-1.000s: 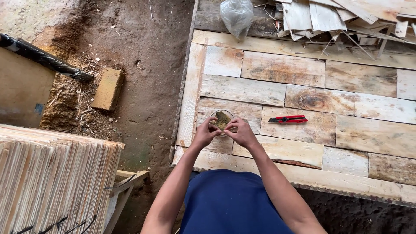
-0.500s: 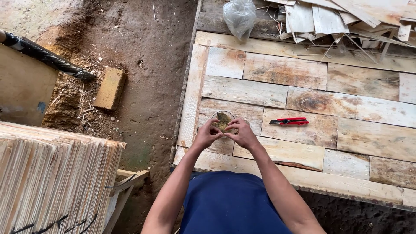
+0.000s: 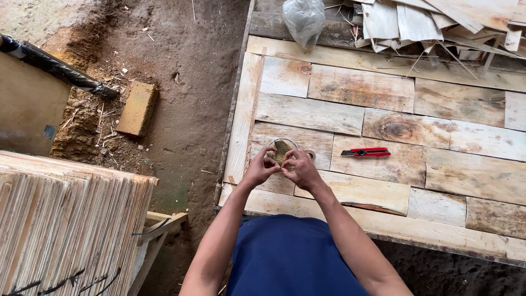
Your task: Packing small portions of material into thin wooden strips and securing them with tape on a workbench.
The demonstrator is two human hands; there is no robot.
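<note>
Your left hand (image 3: 258, 171) and right hand (image 3: 300, 170) meet over the near-left part of the wooden tabletop (image 3: 383, 109), and both sets of fingers are closed around one small thing: a roll of clear tape (image 3: 281, 150) with something greenish-brown showing inside its ring. The roll sits just beyond your fingertips, on the far side of both hands, between them and the middle of the tabletop. It looks round, so it has no clear long axis; the greenish piece inside stands roughly near-to-far. Both hands touch it and neither is plainly nearer, though your right thumb and forefinger pinch at its near edge while the left fingers cup its left side. A red utility knife (image 3: 366, 152) lies flat to the right of your right hand, its length running left to right, apart from the roll. A clear plastic bag (image 3: 304, 19) rests at the far edge beside a heap of thin wood strips (image 3: 438, 22). Left of you, a stack of thin boards (image 3: 66, 219) stands off the tabletop. Against the earlier frames, your hands and the roll hold the same spot and the same grip; nothing on the tabletop has shifted.
</note>
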